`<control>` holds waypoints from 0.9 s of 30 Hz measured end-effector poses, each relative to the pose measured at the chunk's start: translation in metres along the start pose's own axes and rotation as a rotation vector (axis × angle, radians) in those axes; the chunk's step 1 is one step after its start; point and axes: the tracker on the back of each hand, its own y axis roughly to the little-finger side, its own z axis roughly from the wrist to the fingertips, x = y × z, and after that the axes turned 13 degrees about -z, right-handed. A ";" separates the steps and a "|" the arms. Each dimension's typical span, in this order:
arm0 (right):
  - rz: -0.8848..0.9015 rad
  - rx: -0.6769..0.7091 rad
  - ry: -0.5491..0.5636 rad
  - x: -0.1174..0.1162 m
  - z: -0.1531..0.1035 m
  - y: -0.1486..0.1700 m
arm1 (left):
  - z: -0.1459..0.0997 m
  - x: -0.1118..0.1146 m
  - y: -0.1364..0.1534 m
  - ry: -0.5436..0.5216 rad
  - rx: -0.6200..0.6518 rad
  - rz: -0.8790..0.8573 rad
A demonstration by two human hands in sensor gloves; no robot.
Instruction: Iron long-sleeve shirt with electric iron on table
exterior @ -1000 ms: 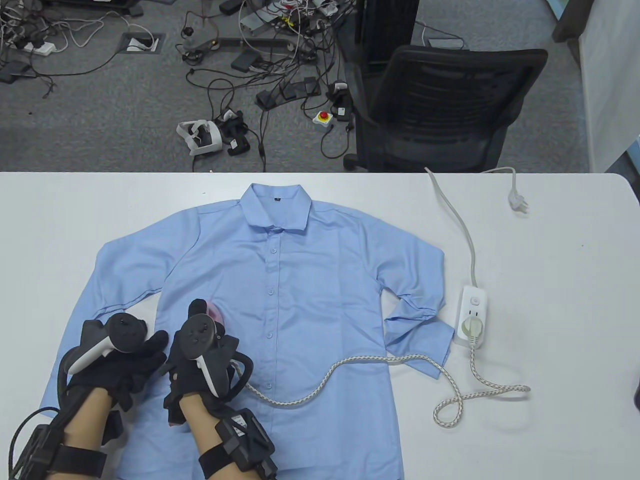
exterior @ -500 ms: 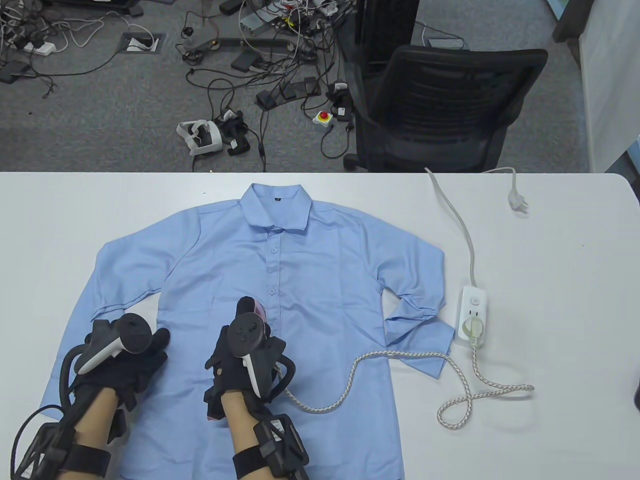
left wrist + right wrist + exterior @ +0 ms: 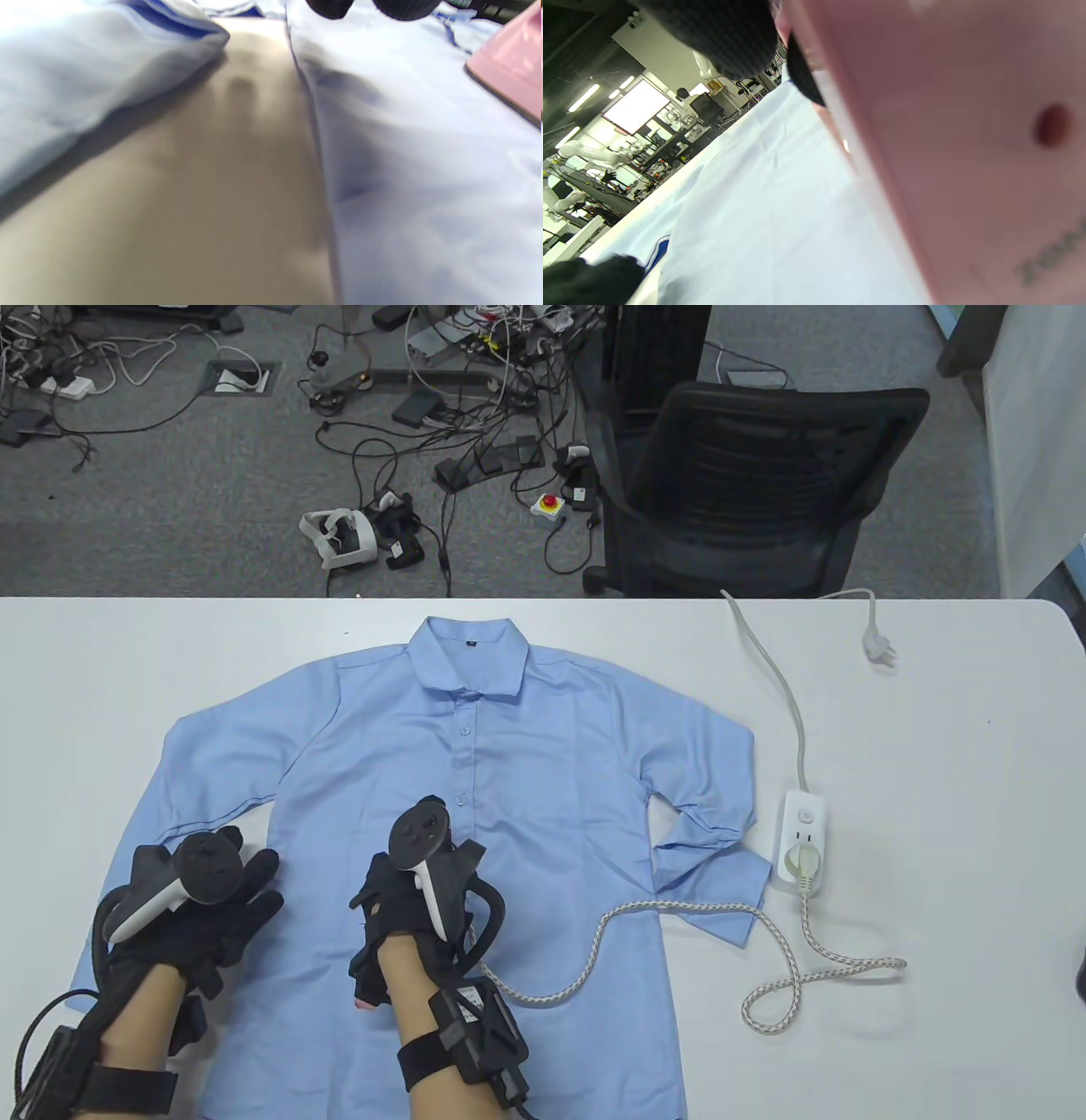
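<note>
Rightward across the blue shirt (image 3: 509,746) on the worktop went the pink iron (image 3: 511,70), gripped by right-hand fingers (image 3: 721,38); the left hand (image 3: 204,899) pressed flat. Trailing cord (image 3: 679,912) risked snagging the sleeve.

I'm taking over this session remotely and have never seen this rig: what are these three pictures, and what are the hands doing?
No robot here: a person wears black sensor gloves with trackers strapped on. The table view looks down from above; each wrist has its own close-up camera. A blue shirt lies flat on the white table. The right hand grips a pink iron on the shirt front; its cord runs to a power strip. The left hand rests flat on the shirt.
</note>
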 end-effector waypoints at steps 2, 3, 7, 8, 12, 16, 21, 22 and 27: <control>0.021 0.001 -0.001 0.001 0.001 -0.001 | -0.001 -0.003 0.003 0.005 0.013 -0.054; 0.033 0.001 0.008 0.001 0.002 -0.001 | -0.001 -0.004 0.004 0.011 0.013 -0.064; 0.090 0.043 -0.034 0.002 -0.011 -0.010 | -0.001 -0.008 0.009 -0.010 -0.009 -0.060; 0.087 0.064 -0.039 0.003 -0.017 -0.015 | -0.002 -0.009 0.010 -0.024 -0.021 -0.041; 0.116 0.171 -0.072 -0.004 -0.055 -0.041 | -0.005 -0.014 0.013 -0.099 -0.038 0.004; 0.134 0.236 -0.133 -0.025 -0.081 -0.056 | -0.009 -0.015 0.014 -0.094 -0.019 -0.038; 0.076 0.272 -0.174 -0.058 -0.100 -0.063 | -0.014 -0.015 0.010 -0.092 0.006 -0.037; 0.079 0.288 -0.173 -0.060 -0.103 -0.065 | -0.014 -0.015 0.009 -0.090 0.011 -0.044; -0.022 0.281 -0.089 -0.064 -0.108 -0.071 | -0.009 -0.006 0.005 -0.042 0.028 -0.064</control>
